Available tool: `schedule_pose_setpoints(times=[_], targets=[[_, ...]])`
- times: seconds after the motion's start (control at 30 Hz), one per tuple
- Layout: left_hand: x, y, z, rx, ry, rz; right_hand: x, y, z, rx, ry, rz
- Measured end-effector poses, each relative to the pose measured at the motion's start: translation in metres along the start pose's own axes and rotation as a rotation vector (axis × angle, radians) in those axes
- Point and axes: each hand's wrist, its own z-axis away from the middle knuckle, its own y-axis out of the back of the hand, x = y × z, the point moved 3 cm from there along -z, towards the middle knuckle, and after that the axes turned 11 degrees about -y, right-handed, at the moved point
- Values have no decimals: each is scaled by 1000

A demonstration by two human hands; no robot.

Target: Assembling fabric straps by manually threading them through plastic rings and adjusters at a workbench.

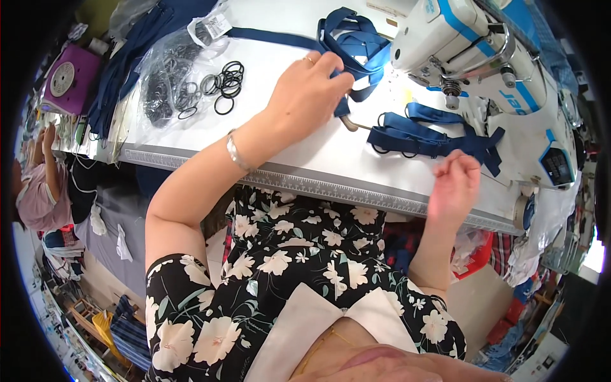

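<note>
As it coils, the blue strap (368, 46) overlaps itself.

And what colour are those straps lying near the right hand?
The straps are dark blue; they show best in the head view.

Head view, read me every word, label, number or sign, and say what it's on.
Sewing machine: blue lettering, which I won't copy out.
White label on clear bag: too small to read.
Ruler strip: markings too small.
Dark panel: too blurred.
</note>
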Motion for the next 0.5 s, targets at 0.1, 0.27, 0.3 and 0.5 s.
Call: schedule_pose_setpoints(times=[0.1, 0.27, 0.3, 0.5], targets=[[25, 24, 11, 6, -23, 238, 13, -35, 23, -185, 150, 433], [57, 43, 37, -56, -75, 346, 16, -99, 32, -545, 552, 1014], [59, 43, 42, -58, -75, 347, 19, -106, 32, -606, 549, 1048], [53, 47, 68, 80, 38, 445, 21, -114, 35, -703, 498, 1141]])
